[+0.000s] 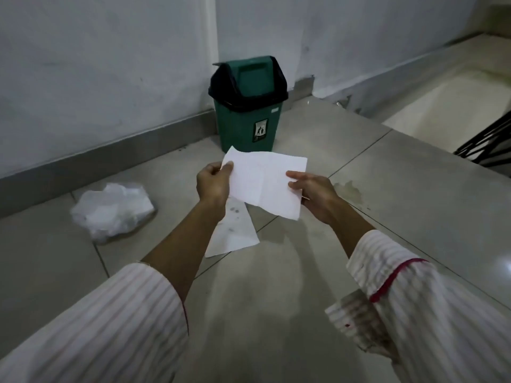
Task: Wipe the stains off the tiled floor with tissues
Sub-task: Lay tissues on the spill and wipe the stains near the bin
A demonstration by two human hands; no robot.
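Above the floor [276, 299], left hand [213, 183] and right hand [312, 192] pinch tissue [262, 181] stretched left-right.

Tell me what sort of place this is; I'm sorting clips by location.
Probably an indoor landing or corridor corner: grey tiled floor, plain white walls, a green swing-lid bin in the corner, and what looks like a black stair railing at right.

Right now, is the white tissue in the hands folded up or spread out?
Spread out. The tissue is held flat between the left hand and right hand, with only fold creases crossing it.
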